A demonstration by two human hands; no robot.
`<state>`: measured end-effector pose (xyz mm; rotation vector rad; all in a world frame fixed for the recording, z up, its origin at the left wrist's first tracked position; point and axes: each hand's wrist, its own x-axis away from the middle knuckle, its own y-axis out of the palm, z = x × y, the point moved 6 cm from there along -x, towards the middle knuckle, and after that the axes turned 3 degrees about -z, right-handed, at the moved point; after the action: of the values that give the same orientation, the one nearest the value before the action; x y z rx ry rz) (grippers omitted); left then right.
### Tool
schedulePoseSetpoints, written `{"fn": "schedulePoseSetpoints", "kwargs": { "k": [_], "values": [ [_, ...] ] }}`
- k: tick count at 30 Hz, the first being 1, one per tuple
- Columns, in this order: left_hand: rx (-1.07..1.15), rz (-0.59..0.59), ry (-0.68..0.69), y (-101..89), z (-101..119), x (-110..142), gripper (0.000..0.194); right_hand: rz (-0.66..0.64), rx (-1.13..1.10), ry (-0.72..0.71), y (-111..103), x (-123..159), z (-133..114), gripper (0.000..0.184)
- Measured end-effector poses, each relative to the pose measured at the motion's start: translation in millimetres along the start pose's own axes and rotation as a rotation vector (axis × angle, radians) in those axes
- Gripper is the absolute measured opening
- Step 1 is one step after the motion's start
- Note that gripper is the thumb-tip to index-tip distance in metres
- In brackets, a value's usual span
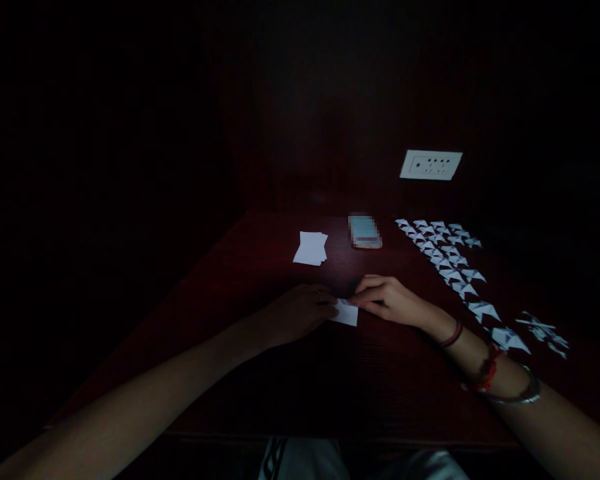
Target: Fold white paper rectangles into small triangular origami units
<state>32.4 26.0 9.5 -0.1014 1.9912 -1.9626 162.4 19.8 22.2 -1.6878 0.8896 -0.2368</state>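
A small white sheet of paper [347, 314] lies on the dark red table between both hands. My left hand [305, 308] has its fingers closed on the sheet's left end. At the upper right corner, my right hand [386, 299] pinches the paper between thumb and fingers. The sheet's upper edge looks partly folded, though the dim light blurs it. Beyond the hands sits a stack of white paper sheets [311, 248].
A phone [365, 231] lies behind the right hand. Rows of folded white paper pieces [450, 274] run along the right, with a pile of thin paper strips [543, 331] beside them. A wall socket [431, 165] is at the back; the table's front edge [330, 439] is near.
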Motion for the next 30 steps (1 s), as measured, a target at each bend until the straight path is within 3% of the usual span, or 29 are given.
{"fn": "schedulePoseSetpoints", "kwargs": {
  "k": [14,24,30],
  "values": [
    [0.005,-0.001,0.031,-1.3,-0.2,-2.2,0.024,-0.139,0.26,-0.076,7.8,5.1,-9.2,0.025],
    [-0.039,-0.029,0.018,2.6,0.4,-0.3,0.027,-0.128,-0.029,-0.07,7.6,6.2,-14.7,0.022],
    [-0.017,-0.046,0.019,2.3,0.9,-2.7,0.026,-0.079,-0.061,0.005,4.0,4.9,-7.4,0.02]
  ]
}}
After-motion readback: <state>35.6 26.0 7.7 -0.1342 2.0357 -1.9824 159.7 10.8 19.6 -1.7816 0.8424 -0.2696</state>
